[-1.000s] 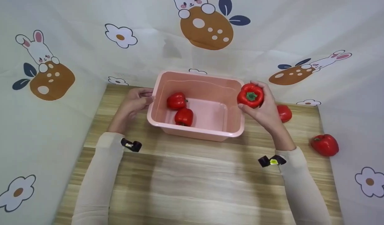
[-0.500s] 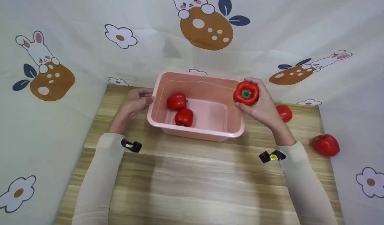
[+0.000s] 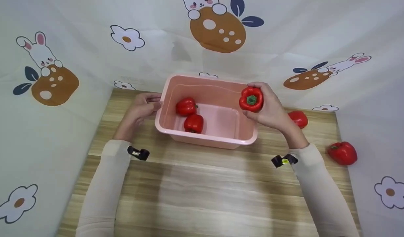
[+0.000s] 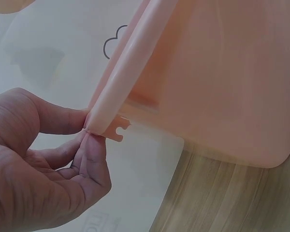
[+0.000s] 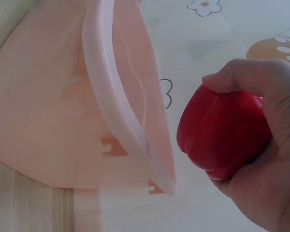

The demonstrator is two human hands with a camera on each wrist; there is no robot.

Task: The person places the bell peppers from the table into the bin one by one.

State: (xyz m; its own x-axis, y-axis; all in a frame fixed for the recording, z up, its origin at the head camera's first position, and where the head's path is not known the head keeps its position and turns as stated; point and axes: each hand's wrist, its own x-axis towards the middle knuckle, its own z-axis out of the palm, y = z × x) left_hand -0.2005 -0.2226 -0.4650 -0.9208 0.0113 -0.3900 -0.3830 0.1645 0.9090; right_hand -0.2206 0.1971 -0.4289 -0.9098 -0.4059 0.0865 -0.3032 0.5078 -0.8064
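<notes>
The right hand point(image 3: 270, 110) has its grip clamped round a glossy red, green-stemmed bell pepper point(image 3: 249, 106) above the right end of a rectangular pink plastic tub point(image 3: 221, 121). The left hand point(image 3: 141, 107) pinches the tub's left rim; two rounded red peppers point(image 3: 193, 123) lie inside.

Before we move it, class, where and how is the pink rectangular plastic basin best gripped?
Probably from left and right together, gripping the pink basin under its short-end rims: these overhang inward-sloping walls, and two red bell peppers load the left.
</notes>
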